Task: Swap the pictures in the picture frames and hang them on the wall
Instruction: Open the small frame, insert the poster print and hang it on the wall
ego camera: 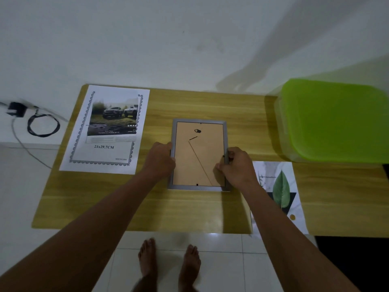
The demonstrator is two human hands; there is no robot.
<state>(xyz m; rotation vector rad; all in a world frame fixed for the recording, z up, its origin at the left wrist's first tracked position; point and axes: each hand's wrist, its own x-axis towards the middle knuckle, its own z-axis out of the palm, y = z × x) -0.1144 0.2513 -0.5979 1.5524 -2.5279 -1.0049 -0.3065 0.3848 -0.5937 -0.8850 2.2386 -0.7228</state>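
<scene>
Probably light, stiff yet fragile, the face-down frame (196, 163) suits edge grips: left hand (161, 160) clasps nine o'clock, right hand (236, 166) pinches three o'clock.

A wooden tabletop (189, 104) stands against a white wall (147, 39), with a green-lidded box (336, 121) on its far right corner. Left of it, a black charger (16, 109) and a coiled cable (43, 125) lie near the wall above the tiled floor (221, 260).
</scene>
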